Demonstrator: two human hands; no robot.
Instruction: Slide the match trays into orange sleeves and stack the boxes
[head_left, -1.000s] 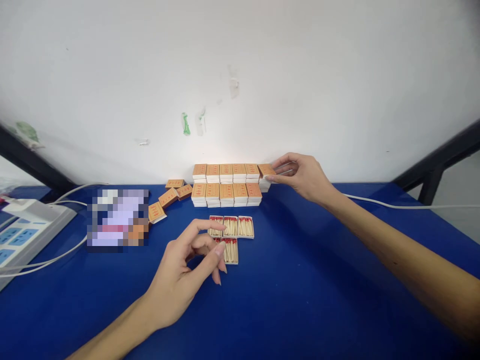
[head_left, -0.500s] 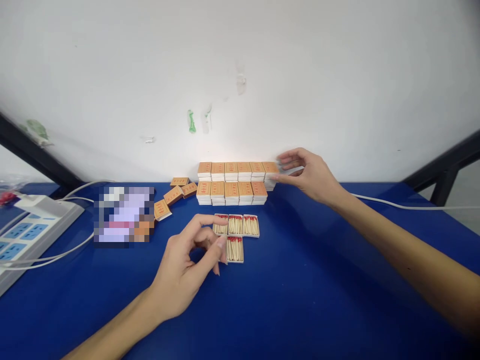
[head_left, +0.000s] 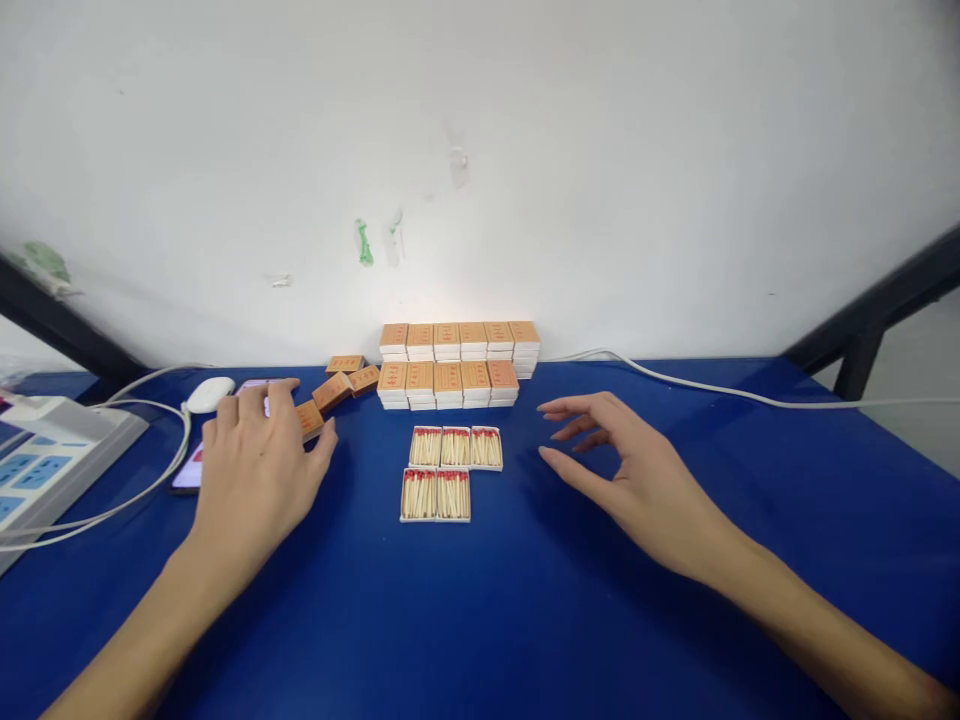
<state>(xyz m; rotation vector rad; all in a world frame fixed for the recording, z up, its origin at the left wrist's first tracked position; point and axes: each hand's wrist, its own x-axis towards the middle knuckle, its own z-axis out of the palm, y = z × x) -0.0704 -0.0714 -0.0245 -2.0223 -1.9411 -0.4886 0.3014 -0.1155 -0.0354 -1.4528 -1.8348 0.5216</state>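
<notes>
stacked matchboxes: small cardboard matchboxes with orange tops and white sides [head_left: 448,382] are set in two rows by the middle of the back edge of the blue worktop [head_left: 517,620], before the white wall [head_left: 637,180]; six columns are counted behind, five in front.

match trays: five uncovered white rectangular trays filled with red-tipped wooden matches [head_left: 453,497] are laid between the stacks and the front edge, three in the farther row, two in the nearer.

loose matchboxes: four orange loose matchboxes [head_left: 332,391] are strewn just left of the stacks, toward the back left corner.

left hand [head_left: 251,465]: it is held over a flat phone with a lit pale screen [head_left: 193,470], toward the left edge; its fingers are bent and the thumb is set apart, with the nearest loose box partly covered between thumb and forefinger; whether that box is gripped cannot be seen.

right hand [head_left: 649,485]: it is held right of the trays, its thumb and fingers well parted, with nothing held.

progress: the eleven columns can be judged as already ordered; the four loose boxes are unstacked, the five trays uncovered, and the front row is left one column short.
</notes>
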